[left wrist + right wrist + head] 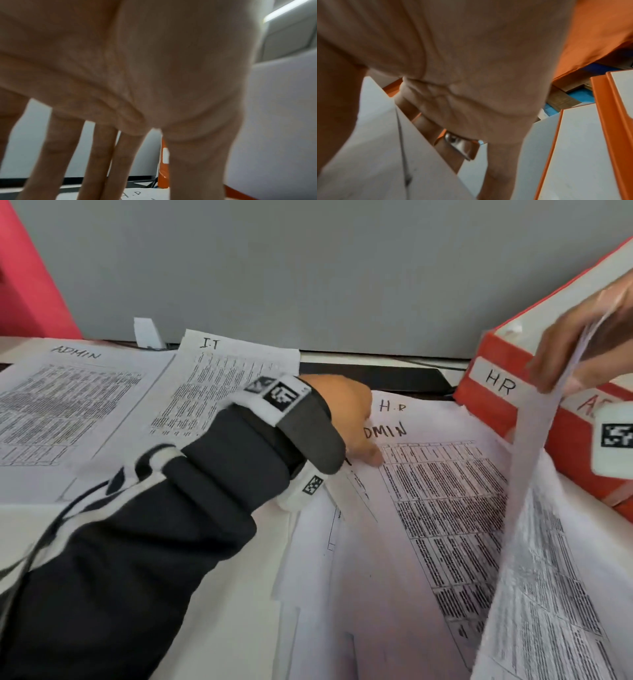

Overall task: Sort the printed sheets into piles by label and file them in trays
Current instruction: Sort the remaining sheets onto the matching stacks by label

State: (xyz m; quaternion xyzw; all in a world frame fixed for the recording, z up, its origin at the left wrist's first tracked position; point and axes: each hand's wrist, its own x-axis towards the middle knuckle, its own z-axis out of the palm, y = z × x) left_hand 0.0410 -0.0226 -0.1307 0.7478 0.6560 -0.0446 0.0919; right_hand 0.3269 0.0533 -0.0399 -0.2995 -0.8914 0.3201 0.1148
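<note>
A loose stack of printed sheets [428,525] lies in front of me; its top page is marked ADMIN, and a page marked H.R peeks out behind it. My left hand [349,419] rests on the stack's upper left corner with straight, spread fingers [56,155]. My right hand [582,350] pinches the top edge of one printed sheet [534,508] and holds it lifted, hanging down over the stack's right side. The same lifted sheet [373,155] shows under the thumb in the right wrist view. Sorted piles marked ADMIN [61,409] and I.T [219,385] lie at the left.
Orange trays [486,392] with white labels, one reading HR, stand stacked at the right, close behind my right hand. A grey partition wall [308,268] runs along the back of the white desk [219,594]. A pink panel [27,275] stands at the far left.
</note>
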